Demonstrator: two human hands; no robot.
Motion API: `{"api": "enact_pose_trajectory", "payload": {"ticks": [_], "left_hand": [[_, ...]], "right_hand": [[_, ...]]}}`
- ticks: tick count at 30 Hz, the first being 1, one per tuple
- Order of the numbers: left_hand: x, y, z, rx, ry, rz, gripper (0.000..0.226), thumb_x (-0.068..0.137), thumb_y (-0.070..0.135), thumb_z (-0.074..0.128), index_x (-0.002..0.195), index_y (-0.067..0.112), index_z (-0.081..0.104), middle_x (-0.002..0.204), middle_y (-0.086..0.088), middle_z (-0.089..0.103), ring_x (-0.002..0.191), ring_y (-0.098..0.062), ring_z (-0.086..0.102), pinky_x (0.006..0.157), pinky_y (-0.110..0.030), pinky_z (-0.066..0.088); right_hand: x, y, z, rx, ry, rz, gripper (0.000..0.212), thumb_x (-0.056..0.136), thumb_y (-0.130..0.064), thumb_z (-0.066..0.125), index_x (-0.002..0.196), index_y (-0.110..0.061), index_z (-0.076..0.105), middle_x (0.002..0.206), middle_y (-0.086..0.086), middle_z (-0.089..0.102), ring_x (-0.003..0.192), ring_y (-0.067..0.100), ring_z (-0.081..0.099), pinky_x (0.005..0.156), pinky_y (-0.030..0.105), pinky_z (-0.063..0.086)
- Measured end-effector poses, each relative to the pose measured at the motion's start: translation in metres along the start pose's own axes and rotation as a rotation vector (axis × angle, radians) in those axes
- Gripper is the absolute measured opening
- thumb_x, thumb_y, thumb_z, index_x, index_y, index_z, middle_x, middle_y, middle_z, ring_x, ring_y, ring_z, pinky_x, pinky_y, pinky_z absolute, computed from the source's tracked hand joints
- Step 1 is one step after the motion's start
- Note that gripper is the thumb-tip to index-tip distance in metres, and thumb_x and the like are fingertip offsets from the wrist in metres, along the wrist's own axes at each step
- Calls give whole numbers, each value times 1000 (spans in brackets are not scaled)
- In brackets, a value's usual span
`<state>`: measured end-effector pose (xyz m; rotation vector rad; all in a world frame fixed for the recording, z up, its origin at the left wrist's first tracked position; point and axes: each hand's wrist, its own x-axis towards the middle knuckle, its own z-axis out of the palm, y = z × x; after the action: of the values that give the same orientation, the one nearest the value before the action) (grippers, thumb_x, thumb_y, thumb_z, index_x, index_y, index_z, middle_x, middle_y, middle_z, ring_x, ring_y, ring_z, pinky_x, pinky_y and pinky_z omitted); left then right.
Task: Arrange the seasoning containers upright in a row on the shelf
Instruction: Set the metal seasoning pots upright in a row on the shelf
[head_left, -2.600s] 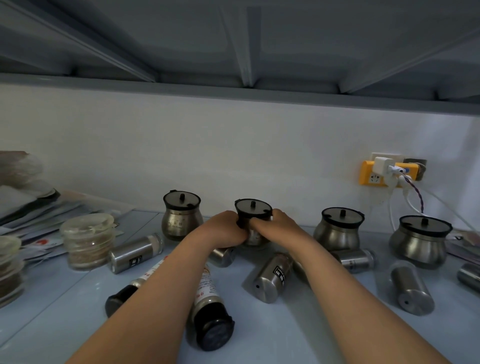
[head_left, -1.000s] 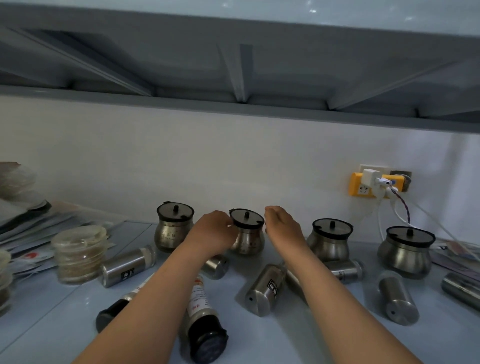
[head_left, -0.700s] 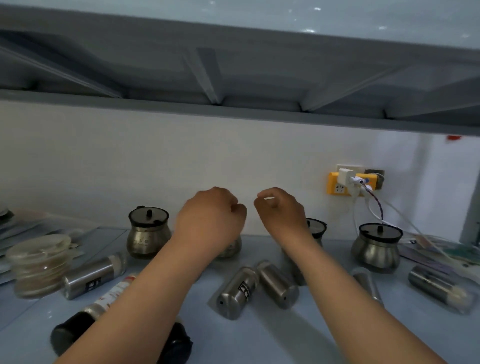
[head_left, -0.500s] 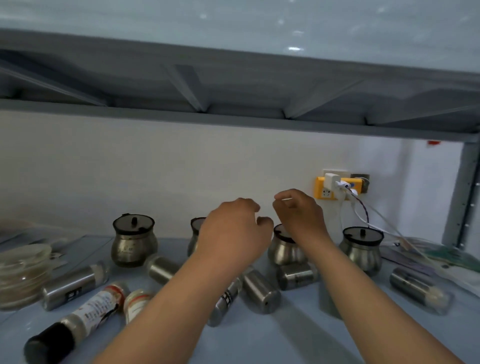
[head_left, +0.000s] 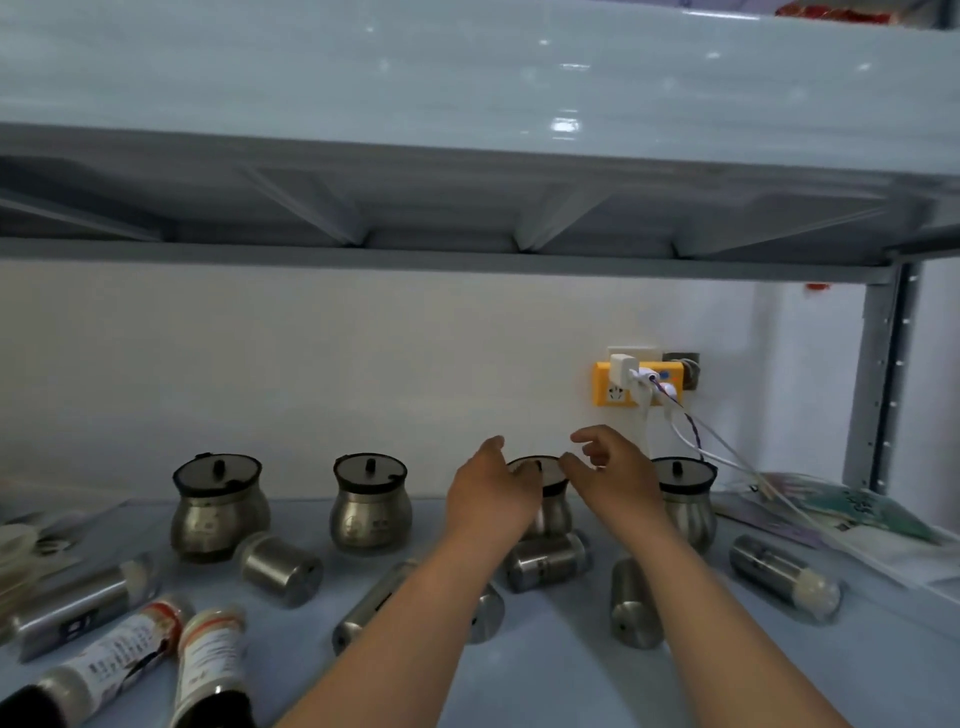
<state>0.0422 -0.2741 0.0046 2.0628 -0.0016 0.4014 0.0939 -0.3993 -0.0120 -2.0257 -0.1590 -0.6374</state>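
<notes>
Presently both hands out over the lower shelf (head_left: 545, 670), flanking the third steel pot (head_left: 551, 512) of four. Left hand (head_left: 491, 493) at the pot's left side, thumb raised, fingers loosely extended toward the rim of the black lid. Right hand (head_left: 613, 480) just beside the lid's right edge, fingers relaxed and slightly bent, grasping nothing. Neither hand closed round the pot; actual contact impossible to tell. Pot itself upright near the back wall, in line with the first pot (head_left: 218, 506) and second pot (head_left: 370, 501) to its left and the fourth pot (head_left: 683, 499) to its right, all upright, lidded and spaced apart. In front of that row, steel shakers lying on their sides: a short shaker (head_left: 280, 569) between the first two pots, a long shaker (head_left: 363, 608) partly hidden under the left forearm, a stubby shaker (head_left: 545, 561) just in front of the third pot, an end-on shaker (head_left: 636, 603) beside the right forearm, and a white-tipped shaker (head_left: 784, 577) well off to the right. Far left, another slim shaker (head_left: 78, 608) on its side, and nearer the front edge two labelled bottles (head_left: 210, 660), also lying down. On the wall, a yellow socket (head_left: 610, 395) with a white charger (head_left: 621, 366) plugged in, cables trailing down behind the fourth pot. Flat packets (head_left: 857, 512) at the shelf's right end.
</notes>
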Motion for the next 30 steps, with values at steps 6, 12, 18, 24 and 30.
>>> {"api": "enact_pose_trajectory", "payload": {"ticks": [6, 12, 18, 24, 30], "left_hand": [[19, -12, 14, -43, 2, -97, 37, 94, 24, 38, 130, 16, 43, 105, -3, 58, 91, -20, 59, 78, -28, 42], [23, -20, 16, -77, -28, -88, 16, 96, 25, 33, 107, 20, 43, 80, 6, 48, 68, -5, 45, 56, -24, 34], [29, -22, 17, -235, -25, -93, 19, 96, 25, 34, 109, 20, 46, 81, 6, 50, 70, -8, 48, 57, -23, 37], [30, -26, 15, -507, -27, -123, 8, 95, 21, 40, 101, 21, 46, 93, -3, 55, 79, -13, 52, 66, -23, 43], [25, -21, 11, -682, -5, -105, 15, 95, 20, 43, 109, 16, 47, 108, -11, 59, 97, -22, 58, 66, -23, 44]], "right_hand": [[-3, 5, -2, -49, -219, 66, 52, 80, -36, 65, 128, -29, 47, 124, 3, 54, 109, 15, 50, 83, 24, 37], [-5, 4, -1, -123, -280, 78, 57, 79, -37, 68, 129, -29, 43, 105, 0, 50, 100, 16, 51, 78, 23, 35], [-7, 3, 5, -109, -325, 9, 66, 77, -38, 70, 134, -27, 39, 118, -2, 56, 96, 8, 47, 66, 15, 36], [-10, 2, 6, -56, -341, -31, 71, 80, -33, 69, 139, -31, 30, 110, -7, 54, 96, 6, 47, 64, 4, 33], [-9, -1, 9, 37, -250, -94, 81, 78, -26, 73, 142, -37, 24, 108, -8, 59, 97, 10, 59, 73, 12, 43]]}}
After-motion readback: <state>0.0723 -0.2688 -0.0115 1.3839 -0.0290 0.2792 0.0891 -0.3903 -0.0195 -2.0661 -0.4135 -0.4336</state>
